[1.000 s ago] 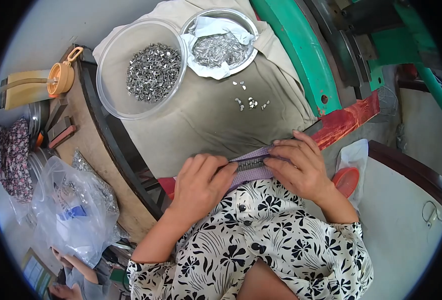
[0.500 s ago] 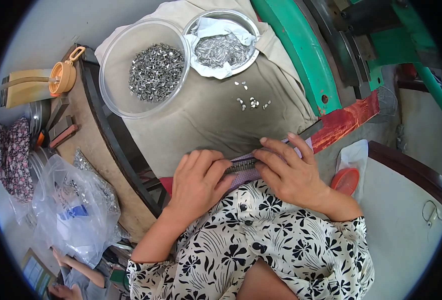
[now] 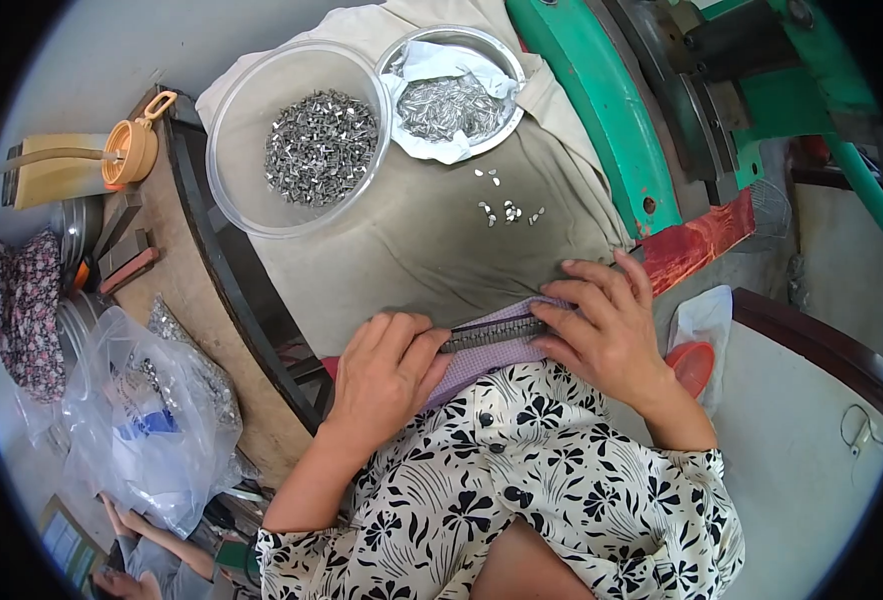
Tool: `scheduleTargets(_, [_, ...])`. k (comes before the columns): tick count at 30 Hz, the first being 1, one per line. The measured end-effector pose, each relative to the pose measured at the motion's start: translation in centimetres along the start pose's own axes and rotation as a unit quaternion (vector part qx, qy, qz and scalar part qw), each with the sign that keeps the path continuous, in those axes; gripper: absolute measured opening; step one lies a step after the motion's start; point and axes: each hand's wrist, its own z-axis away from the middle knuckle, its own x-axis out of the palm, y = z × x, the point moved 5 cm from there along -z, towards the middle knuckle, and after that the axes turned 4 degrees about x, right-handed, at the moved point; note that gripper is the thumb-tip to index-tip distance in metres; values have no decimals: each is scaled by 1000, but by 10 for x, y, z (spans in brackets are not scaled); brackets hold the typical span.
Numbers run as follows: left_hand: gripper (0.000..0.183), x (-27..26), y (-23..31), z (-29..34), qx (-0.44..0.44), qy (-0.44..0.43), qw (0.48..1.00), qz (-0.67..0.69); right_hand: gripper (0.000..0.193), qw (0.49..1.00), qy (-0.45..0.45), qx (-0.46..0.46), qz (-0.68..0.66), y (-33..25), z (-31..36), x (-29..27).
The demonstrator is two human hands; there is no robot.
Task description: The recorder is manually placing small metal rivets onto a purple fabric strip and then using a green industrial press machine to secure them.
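Observation:
A tight row of small dark metal pieces (image 3: 496, 333) lies across a purple checked cloth (image 3: 477, 362) at the near edge of the work surface. My left hand (image 3: 387, 368) pinches the row's left end, fingers bent on the far side and thumb on the near side. At the other end my right hand (image 3: 607, 330) grips it between thumb and forefinger, with the other fingers raised and apart. Past my hands, several small shiny metal bits (image 3: 511, 211) are scattered on the grey-brown cloth (image 3: 412, 262).
A clear plastic bowl (image 3: 230, 165) of small metal parts and a steel bowl (image 3: 507, 131) of shiny slivers on white lining stand at the back. A green machine (image 3: 612, 120) rises at right. Plastic bags (image 3: 142, 440) lie left; another person (image 3: 162, 560) shows lower left.
My hands have moved apart, the right one going rightward and slightly away. A longer stretch of the metal row and more purple cloth show between them.

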Motion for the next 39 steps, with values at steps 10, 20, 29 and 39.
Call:
scheduleTargets(10, [28, -13, 6, -4, 71, 81, 989, -97, 28, 992, 102, -58, 56, 2, -8, -2])
scheduleTargets(20, [33, -2, -24, -4, -55, 83, 993, 70, 27, 995, 90, -30, -20, 16, -13, 13])
scheduleTargets(29, [31, -5, -23, -3, -56, 90, 991, 85, 27, 995, 87, -10, -40, 17, -14, 7])
scheduleTargets(39, [32, 0, -24, -1, -62, 96, 991, 67, 32, 995, 19, 29, -89, 22, -21, 7])
